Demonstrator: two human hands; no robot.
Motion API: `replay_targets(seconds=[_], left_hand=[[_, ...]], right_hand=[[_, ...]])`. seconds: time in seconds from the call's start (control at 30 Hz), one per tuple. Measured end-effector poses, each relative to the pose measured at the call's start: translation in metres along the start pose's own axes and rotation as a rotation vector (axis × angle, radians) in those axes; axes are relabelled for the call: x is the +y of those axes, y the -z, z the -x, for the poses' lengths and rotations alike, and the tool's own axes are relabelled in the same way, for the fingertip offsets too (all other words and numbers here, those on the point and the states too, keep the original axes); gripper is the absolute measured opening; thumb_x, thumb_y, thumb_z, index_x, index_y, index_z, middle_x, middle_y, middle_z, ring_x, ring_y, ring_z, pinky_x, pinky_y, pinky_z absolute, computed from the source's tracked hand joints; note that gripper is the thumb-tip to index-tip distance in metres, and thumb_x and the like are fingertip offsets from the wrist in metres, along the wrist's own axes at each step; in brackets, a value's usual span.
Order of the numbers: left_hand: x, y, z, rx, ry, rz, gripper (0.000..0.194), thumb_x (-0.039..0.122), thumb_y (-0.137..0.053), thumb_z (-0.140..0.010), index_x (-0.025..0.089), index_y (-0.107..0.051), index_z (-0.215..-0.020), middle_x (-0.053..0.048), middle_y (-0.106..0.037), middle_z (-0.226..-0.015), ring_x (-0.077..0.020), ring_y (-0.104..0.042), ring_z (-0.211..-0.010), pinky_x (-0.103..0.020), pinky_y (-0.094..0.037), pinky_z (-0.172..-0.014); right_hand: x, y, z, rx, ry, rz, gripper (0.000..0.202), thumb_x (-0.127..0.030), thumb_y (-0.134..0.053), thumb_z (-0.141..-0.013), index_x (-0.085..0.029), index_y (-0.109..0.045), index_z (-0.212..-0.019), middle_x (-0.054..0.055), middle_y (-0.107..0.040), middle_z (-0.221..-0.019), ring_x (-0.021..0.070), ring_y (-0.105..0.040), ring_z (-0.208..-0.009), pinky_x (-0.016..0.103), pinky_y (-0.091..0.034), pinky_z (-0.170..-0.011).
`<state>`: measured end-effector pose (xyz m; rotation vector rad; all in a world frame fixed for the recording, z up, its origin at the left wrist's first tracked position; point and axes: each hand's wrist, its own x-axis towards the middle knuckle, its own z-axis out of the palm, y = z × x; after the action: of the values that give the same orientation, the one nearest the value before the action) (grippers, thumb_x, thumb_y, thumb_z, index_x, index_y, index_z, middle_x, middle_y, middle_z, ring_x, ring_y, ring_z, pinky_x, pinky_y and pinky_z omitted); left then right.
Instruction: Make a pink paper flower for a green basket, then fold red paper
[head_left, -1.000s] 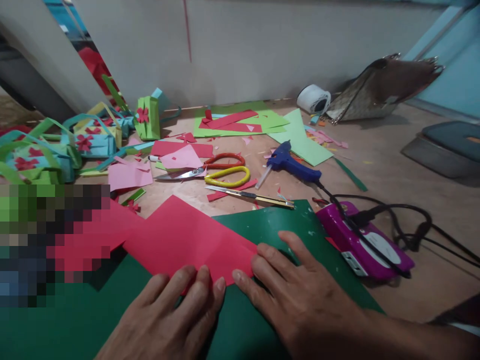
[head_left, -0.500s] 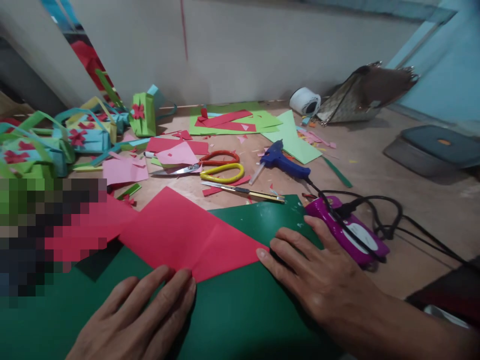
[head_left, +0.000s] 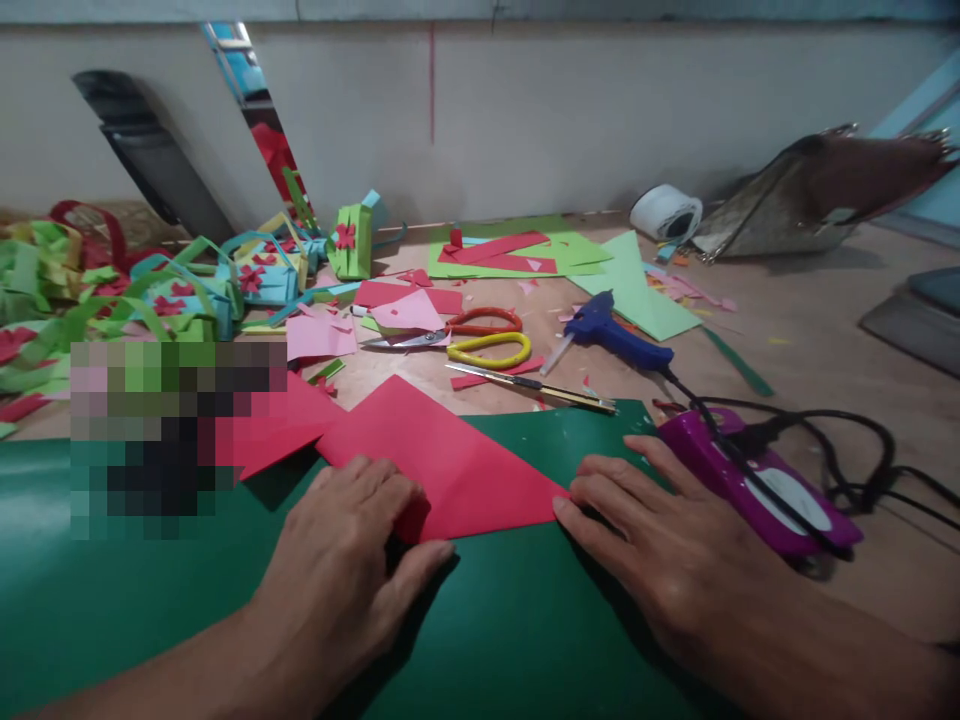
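Note:
A red sheet of paper, folded with a pointed right corner, lies on a dark green board. My left hand rests on the sheet's lower left part, fingers stretched over it and thumb apart at the near edge. My fingertips hide that corner. At the pointed right corner, my right hand holds the paper between thumb and forefinger, with the other fingers spread on the board. Another red paper piece lies to the left, partly behind a pixelated patch.
Beyond the board lie scissors, a craft knife and a blue glue gun. A purple power strip with black cables sits at the right. Several paper baskets crowd the back left. A handbag leans on the wall.
The view has turned left, so everything appears farther right. My left hand has moved up onto the red paper, its thumb now spread away. My right hand stays at the pointed corner.

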<state>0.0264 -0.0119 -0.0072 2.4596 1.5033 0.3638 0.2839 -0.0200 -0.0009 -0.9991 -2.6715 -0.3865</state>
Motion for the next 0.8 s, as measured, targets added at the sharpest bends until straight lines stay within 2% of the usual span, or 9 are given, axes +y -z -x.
replay_targets(seconds=[0.1,0.17,0.23,0.3,0.37,0.47,0.67,0.8], left_hand=[[0.008,-0.001,-0.007,-0.072,0.009,-0.026,0.018,0.035,-0.054,-0.087,0.018,-0.057,-0.080,-0.004,-0.059,-0.074,-0.0231,-0.053,-0.068,-0.035,-0.036,-0.062],[0.012,-0.002,-0.010,-0.091,-0.068,-0.094,0.013,0.028,-0.053,-0.088,0.020,-0.059,-0.096,-0.003,-0.061,-0.076,-0.0220,-0.054,-0.068,-0.035,-0.034,-0.063],[0.014,-0.003,-0.011,-0.105,-0.179,-0.202,0.024,0.028,-0.055,-0.089,0.026,-0.055,-0.112,-0.002,-0.061,-0.078,-0.0217,-0.053,-0.069,-0.035,-0.032,-0.063],[0.015,-0.005,-0.010,-0.091,-0.285,-0.286,0.033,0.036,-0.058,-0.088,0.030,-0.052,-0.120,-0.002,-0.060,-0.080,-0.0217,-0.052,-0.068,-0.034,-0.030,-0.062],[0.012,-0.007,-0.006,-0.054,-0.368,-0.309,0.037,0.044,-0.058,-0.087,0.027,-0.053,-0.120,-0.003,-0.060,-0.083,-0.0216,-0.050,-0.070,-0.035,-0.029,-0.062],[0.001,-0.008,0.005,0.004,-0.446,-0.283,0.038,0.045,-0.056,-0.089,0.022,-0.054,-0.118,-0.004,-0.060,-0.087,-0.0216,-0.047,-0.074,-0.036,-0.030,-0.065],[-0.025,-0.006,0.033,0.130,-0.433,-0.199,0.029,0.034,-0.048,-0.094,0.019,-0.057,-0.117,-0.007,-0.059,-0.094,-0.0249,-0.046,-0.086,-0.039,-0.031,-0.074],[-0.029,-0.005,0.038,0.153,-0.425,-0.166,0.025,0.027,-0.047,-0.094,0.017,-0.060,-0.113,-0.006,-0.060,-0.091,-0.0238,-0.047,-0.084,-0.038,-0.032,-0.074]], right_hand=[[-0.002,0.000,-0.004,0.013,0.012,-0.004,0.040,-0.009,-0.029,-0.092,-0.016,-0.066,-0.080,0.007,-0.060,-0.074,0.0233,-0.050,-0.077,0.045,-0.032,-0.085],[-0.005,-0.001,-0.007,-0.001,0.032,0.013,0.033,-0.008,-0.035,-0.089,-0.016,-0.065,-0.077,0.007,-0.060,-0.074,0.0234,-0.050,-0.079,0.046,-0.032,-0.088],[-0.009,-0.003,-0.010,-0.007,0.048,0.038,0.025,-0.008,-0.041,-0.086,-0.016,-0.064,-0.080,0.007,-0.060,-0.076,0.0238,-0.051,-0.082,0.048,-0.031,-0.091],[-0.013,-0.005,-0.014,-0.003,0.077,0.044,0.019,-0.010,-0.046,-0.084,-0.017,-0.063,-0.086,0.006,-0.060,-0.076,0.0235,-0.050,-0.081,0.049,-0.030,-0.093],[-0.015,-0.008,-0.017,-0.021,0.115,0.037,0.017,-0.011,-0.049,-0.082,-0.016,-0.062,-0.091,0.005,-0.059,-0.077,0.0228,-0.050,-0.077,0.050,-0.029,-0.094],[-0.016,-0.011,-0.017,-0.052,0.146,0.043,0.018,-0.010,-0.050,-0.080,-0.015,-0.062,-0.091,0.004,-0.058,-0.077,0.0222,-0.049,-0.074,0.054,-0.026,-0.096],[-0.013,-0.014,-0.009,-0.070,0.125,0.069,0.019,-0.008,-0.050,-0.077,-0.015,-0.063,-0.089,0.005,-0.061,-0.082,0.0243,-0.049,-0.081,0.054,-0.025,-0.096],[-0.017,-0.010,-0.009,-0.179,0.193,0.164,0.014,-0.009,-0.054,-0.074,-0.014,-0.063,-0.084,0.009,-0.061,-0.085,0.0262,-0.051,-0.082,0.056,-0.027,-0.094]])
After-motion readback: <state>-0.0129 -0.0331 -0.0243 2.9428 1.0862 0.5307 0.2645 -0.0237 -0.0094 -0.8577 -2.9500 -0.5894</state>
